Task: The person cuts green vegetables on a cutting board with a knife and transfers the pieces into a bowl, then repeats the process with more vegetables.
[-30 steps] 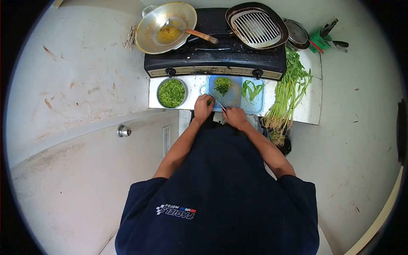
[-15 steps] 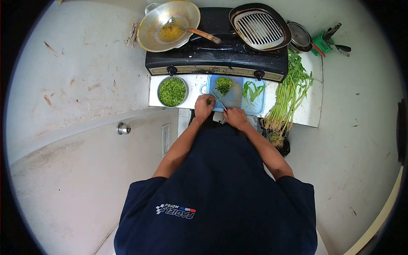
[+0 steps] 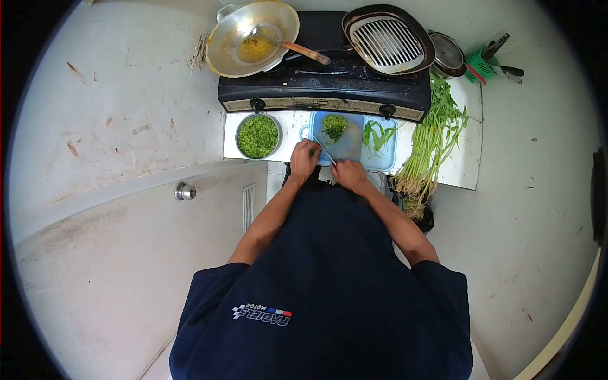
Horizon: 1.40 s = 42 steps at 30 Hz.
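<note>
My right hand (image 3: 349, 174) is closed on the handle of a knife (image 3: 325, 151), whose blade slants up and left over the blue cutting board (image 3: 348, 153). At the board's left edge, my left hand (image 3: 305, 158) has its fingers pressed together on a small green bit, mostly hidden, beside the blade. Chopped greens (image 3: 334, 126) lie in a pile on the board above the knife. Several loose leaves (image 3: 378, 135) rest on its right part. A round bowl (image 3: 258, 136) full of chopped greens stands to the left.
Behind the board is a black stove (image 3: 323, 85) with a wok (image 3: 252, 38) and ladle, and a grill pan (image 3: 388, 41). Long-stemmed greens with roots (image 3: 430, 142) lie at the right, hanging over the counter edge. Beyond them are a pot (image 3: 447, 54) and a green basket (image 3: 481, 67) of utensils.
</note>
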Tool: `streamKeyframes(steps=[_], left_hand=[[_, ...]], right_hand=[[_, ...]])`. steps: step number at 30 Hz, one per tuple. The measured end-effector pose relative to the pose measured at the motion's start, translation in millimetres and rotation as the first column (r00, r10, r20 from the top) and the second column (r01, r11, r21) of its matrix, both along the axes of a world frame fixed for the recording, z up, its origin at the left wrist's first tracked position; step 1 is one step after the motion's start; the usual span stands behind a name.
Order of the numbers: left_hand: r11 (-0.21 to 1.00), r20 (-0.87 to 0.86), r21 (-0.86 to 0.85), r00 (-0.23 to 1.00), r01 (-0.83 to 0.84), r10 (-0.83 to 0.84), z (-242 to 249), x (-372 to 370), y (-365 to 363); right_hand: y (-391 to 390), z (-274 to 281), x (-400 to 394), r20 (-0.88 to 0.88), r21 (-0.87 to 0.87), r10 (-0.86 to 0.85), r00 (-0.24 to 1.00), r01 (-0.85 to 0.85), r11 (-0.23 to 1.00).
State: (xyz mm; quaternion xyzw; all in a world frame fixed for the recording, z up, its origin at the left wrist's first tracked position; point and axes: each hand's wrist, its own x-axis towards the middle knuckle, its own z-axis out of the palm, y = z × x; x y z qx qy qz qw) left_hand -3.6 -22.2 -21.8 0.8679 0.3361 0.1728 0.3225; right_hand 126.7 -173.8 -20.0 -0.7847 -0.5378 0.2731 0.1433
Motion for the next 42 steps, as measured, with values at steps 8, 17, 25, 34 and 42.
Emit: streamKeyframes(steps=[8, 17, 25, 34, 42], left_hand=[[0.994, 0.0, 0.077, 0.997, 0.072, -0.073, 7.1, -4.2, -2.4], [1.0, -0.009, 0.001, 1.0, 0.013, -0.013, 7.1, -1.4, -3.8], [0.994, -0.019, -0.062, 0.996, -0.086, 0.085, -3.5, 1.8, -6.8], [0.994, -0.017, -0.021, 0.994, -0.108, 0.108, 1.6, 3.3, -11.7], [0.998, -0.039, 0.057, 0.999, 0.028, -0.026, 5.1, -1.6, -6.9]], right_hand=[[6.0, -1.0, -0.2, 0.074, -0.024, 0.032, 0.997, -0.03, 0.999], [1.4, 17.8, 5.8, 0.016, -0.104, -0.051, 0.999, 0.053, 0.993], [-2.9, 14.2, 4.9, -0.023, -0.081, -0.065, 0.998, 0.063, 0.995], [-2.1, 3.8, -3.1, 0.03, 0.066, 0.009, 1.0, -0.01, 0.998], [10.9, -10.1, -8.1, 0.062, 0.089, 0.037, 0.997, -0.043, 0.995]])
